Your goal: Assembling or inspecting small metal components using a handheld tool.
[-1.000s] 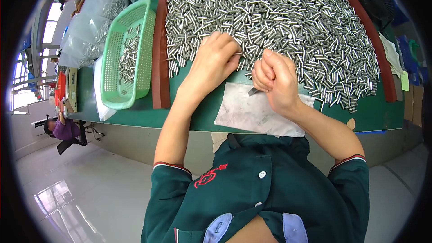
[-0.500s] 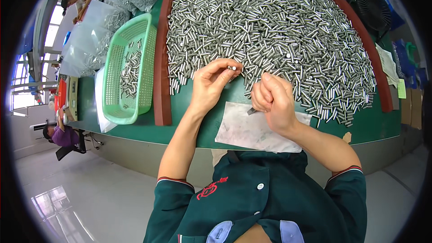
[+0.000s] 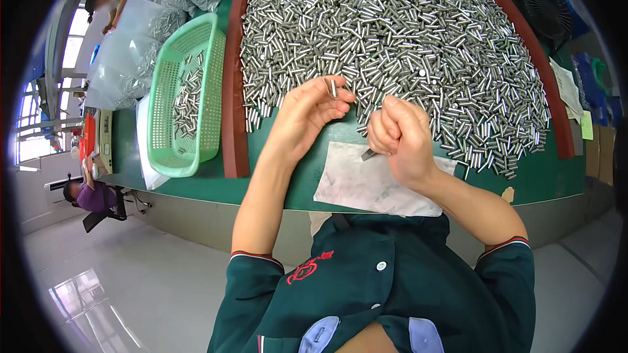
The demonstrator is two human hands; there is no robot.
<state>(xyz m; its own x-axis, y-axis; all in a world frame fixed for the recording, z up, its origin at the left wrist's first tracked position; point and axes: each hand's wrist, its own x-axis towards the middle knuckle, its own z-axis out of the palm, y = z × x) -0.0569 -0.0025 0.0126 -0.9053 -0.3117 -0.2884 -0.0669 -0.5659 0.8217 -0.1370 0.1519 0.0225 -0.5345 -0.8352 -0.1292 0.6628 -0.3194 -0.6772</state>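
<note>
Metal is what the moment turns on: one small silvery pin (image 3: 333,87) is pinched upright between thumb and fingertips of the left hand (image 3: 307,114), just above the centre of the frame. A second ago that hand lay flat on the heap with its fingers spread among the pieces; half a second ago a piece was already nipped and lifted; now it is raised clear of the pile and turned toward the camera. From this it may be judged that a single piece has been picked out and is being brought up for a close look or for working on.

To the right of it, the right hand (image 3: 400,138) is closed in a fist around a short dark tool (image 3: 368,154), whose tip sticks out at the lower left of the fist, close to the pin but not touching it. That hand has hardly shifted across the three views.

Below both hands a pale cloth or sheet (image 3: 373,183) is spread on the green table (image 3: 196,183). Behind them, the upper middle and right of the frame are filled by the heap of metal pins (image 3: 405,39), held in by a curved brown rim (image 3: 232,111). At the left a green plastic basket (image 3: 163,150) is seen with a smaller lot of pins inside, and clear bags (image 3: 124,59) are piled in the upper left.
</note>
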